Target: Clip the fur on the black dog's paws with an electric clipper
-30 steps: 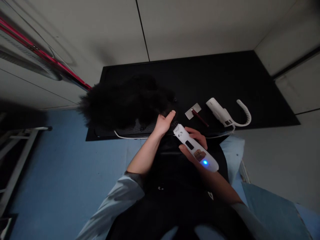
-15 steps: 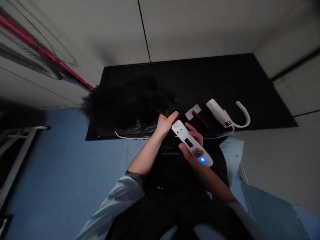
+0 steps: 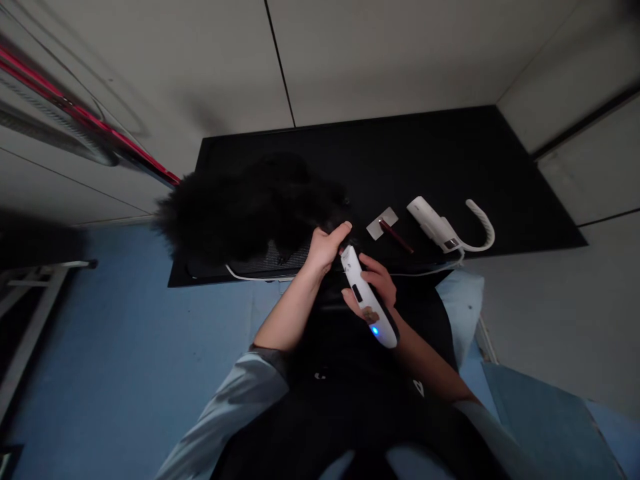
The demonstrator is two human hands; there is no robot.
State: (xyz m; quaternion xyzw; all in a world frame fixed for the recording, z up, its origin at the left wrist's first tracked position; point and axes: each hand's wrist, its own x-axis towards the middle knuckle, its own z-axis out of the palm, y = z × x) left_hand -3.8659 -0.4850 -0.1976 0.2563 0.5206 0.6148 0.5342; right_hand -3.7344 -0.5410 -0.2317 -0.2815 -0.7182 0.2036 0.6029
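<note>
A fluffy black dog lies along the left half of a black table. My left hand is closed on the front part of the dog, thumb stretched along the top; the dark fur hides whether it grips a paw or the muzzle. In my right hand is a white hair clipper, its blue light lit near the lower end. The clipper's head is close to my left fingers and the dog. Its tip is too dark to tell whether it touches fur.
On the table to the right lie a slicker brush with a dark red handle and a white device with a curved, twisted arm. A white cord runs along the front edge. Red bars stand at left.
The clipper has swung to a steeper angle and turned partly onto its side, its lower end moving left. My right hand has turned with it. My left hand keeps its hold.
</note>
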